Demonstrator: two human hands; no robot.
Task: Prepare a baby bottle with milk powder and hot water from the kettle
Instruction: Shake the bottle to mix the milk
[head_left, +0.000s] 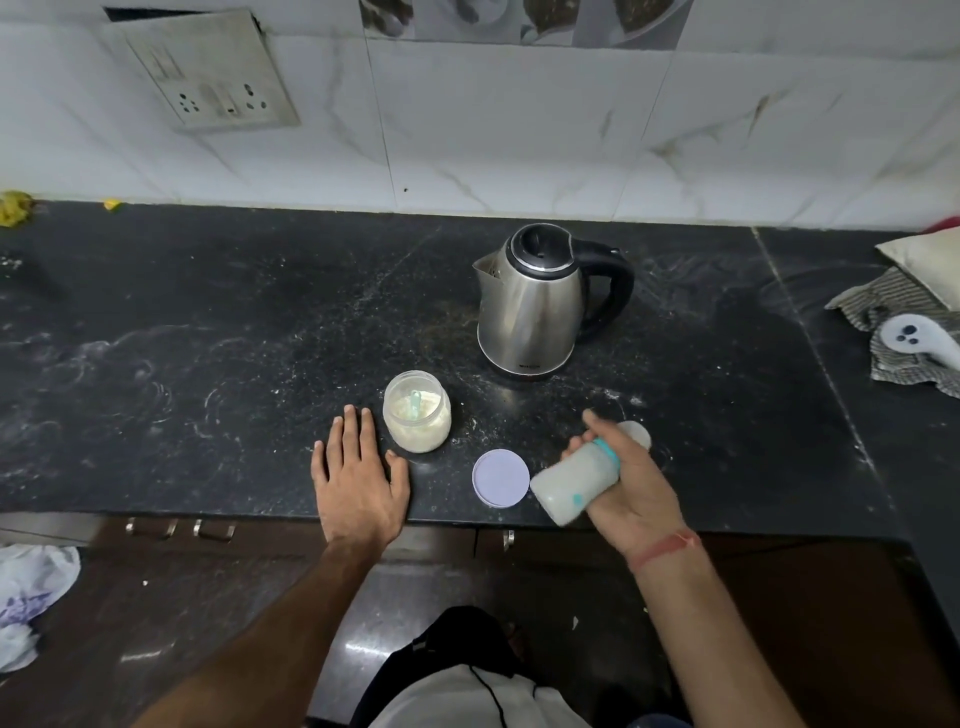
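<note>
Baby bottle (574, 483) is low and right of centre in the frame, tipped nearly sideways in the right hand (631, 483), base toward the camera, capped teal-collared end pointing away. It looks cloudy white and a bit blurred, so my guess is this is the shake-to-mix step, powder and water already in.

Right grip is clenched around the bottle's upper half near the collar. The left hand (358, 478) lies flat, fingers spread and released, on the front edge of the bench (208, 338), just beside the open powder jar (417, 410) with its scoop standing inside.

To do this well I'd say: keep a finger over the cap end so nothing leaks, shake with the wrist, and stay clear of the jar so no drips land in the powder. The lilac lid (500, 478) sits on the bench right beside the bottle, so that jar wants closing. The kettle (535, 306) stands further back, upper middle, well out of the way.
</note>
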